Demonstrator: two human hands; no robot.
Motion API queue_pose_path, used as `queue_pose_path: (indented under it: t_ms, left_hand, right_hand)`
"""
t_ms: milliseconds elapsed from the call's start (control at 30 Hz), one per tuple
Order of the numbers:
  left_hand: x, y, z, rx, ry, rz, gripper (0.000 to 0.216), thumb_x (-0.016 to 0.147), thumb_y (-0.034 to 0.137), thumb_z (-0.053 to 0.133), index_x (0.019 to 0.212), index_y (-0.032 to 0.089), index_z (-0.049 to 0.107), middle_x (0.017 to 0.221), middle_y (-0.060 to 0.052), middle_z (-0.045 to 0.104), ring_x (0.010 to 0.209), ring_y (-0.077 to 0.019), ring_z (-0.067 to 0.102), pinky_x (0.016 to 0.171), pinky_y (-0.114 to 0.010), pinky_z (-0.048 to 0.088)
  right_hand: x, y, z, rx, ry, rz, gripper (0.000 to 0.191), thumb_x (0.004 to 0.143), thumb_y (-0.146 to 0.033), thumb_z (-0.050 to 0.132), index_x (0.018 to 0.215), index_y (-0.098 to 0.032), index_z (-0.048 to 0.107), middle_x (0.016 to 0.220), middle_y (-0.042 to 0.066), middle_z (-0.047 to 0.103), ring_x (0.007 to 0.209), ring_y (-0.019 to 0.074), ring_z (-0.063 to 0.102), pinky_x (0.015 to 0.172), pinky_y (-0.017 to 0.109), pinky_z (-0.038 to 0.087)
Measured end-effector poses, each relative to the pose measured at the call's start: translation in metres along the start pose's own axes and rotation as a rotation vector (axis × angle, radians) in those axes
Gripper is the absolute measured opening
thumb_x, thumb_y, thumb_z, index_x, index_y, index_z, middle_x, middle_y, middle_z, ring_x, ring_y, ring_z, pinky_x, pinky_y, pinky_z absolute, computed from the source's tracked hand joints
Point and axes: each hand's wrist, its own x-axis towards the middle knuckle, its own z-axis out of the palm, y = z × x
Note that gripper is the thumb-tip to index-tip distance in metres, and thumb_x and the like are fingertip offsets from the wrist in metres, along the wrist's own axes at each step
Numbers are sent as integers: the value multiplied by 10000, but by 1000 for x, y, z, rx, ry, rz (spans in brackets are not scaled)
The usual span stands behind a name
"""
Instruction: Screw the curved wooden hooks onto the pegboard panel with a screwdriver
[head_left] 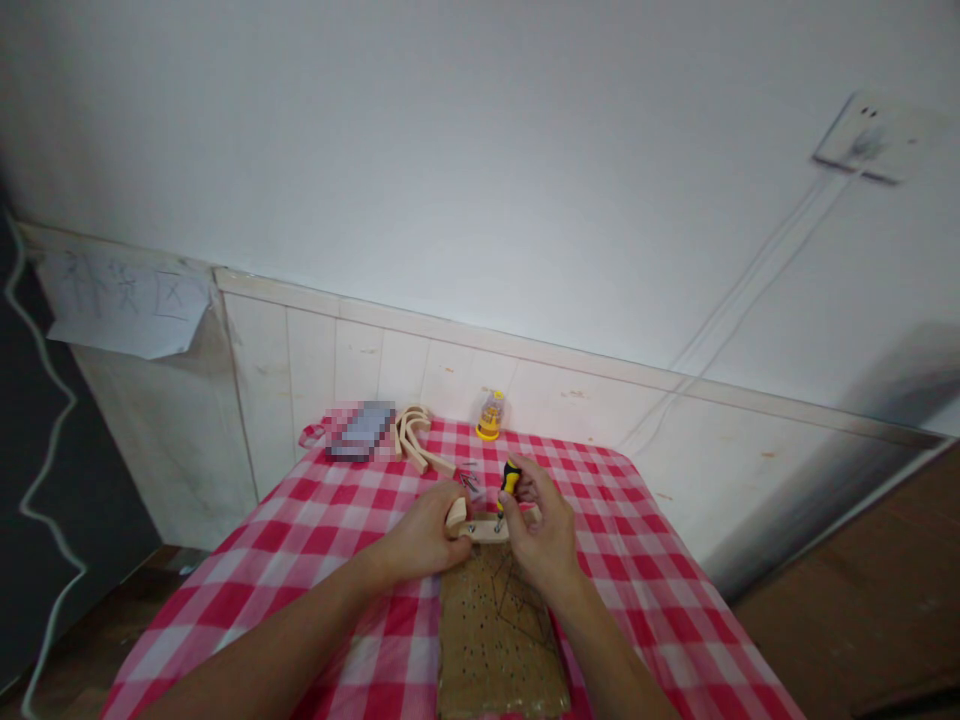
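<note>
My right hand is closed round a yellow and black screwdriver, held nearly upright with its tip down at a screw in a pale wooden piece. My left hand grips the left end of that curved wooden piece. The piece lies across the far end of a brown board covered in small holes and drawn lines. A second screw shows in the wood near my left fingers. Several loose screws lie just beyond my hands.
Curved wooden pieces lie at the back left of the checked tablecloth, beside a blurred-out flat item. A yellow-lidded clear container stands at the back against the panelled wall. A socket with cables is on the wall.
</note>
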Motion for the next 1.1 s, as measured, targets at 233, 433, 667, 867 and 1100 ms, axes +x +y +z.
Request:
queue_pose_path:
  t_ms: [233, 433, 667, 867, 1100]
  left_hand:
    - [0, -1, 0, -4, -5, -8, 209, 585, 95, 602, 755, 194, 531, 776, -2, 574, 712, -172, 530, 630, -254, 368]
    - [0, 0, 0, 0, -7, -12, 213, 588, 96, 602, 759, 194, 523, 773, -3, 567, 710, -175, 525, 622, -254, 363]
    - [0, 0, 0, -21, 2, 6, 217, 580, 80, 606, 751, 193, 536, 782, -5, 578, 730, -178, 534, 634, -254, 379]
    - [0, -2, 1, -43, -5, 7, 218, 585, 73, 602, 755, 191, 537, 768, 3, 566, 707, -170, 532, 628, -255, 380]
    - [0, 1, 0, -40, -9, 8, 219, 581, 71, 604, 746, 195, 530, 749, 7, 569, 690, -169, 526, 608, -253, 369]
  right_hand:
    - [0, 0, 0, -6, 5, 2, 406, 900, -176, 620, 1300, -244, 614, 1070, 73, 744, 856, 202, 714, 781, 349, 628]
    - [0, 1, 0, -18, 13, -3, 404, 894, -176, 631, 1291, -248, 618, 1073, 72, 744, 845, 201, 712, 782, 353, 628]
    - [-3, 3, 1, -81, 8, -52, 399, 929, -201, 613, 1323, -252, 587, 1101, 70, 734, 845, 192, 716, 786, 342, 626]
    - [-5, 2, 1, -109, -28, -71, 424, 926, -183, 589, 1342, -260, 574, 1116, 75, 739, 892, 204, 739, 829, 362, 634]
    - [-4, 2, 1, -88, -52, -58, 494, 920, -153, 565, 1398, -280, 545, 1147, 67, 744, 907, 206, 746, 832, 371, 646]
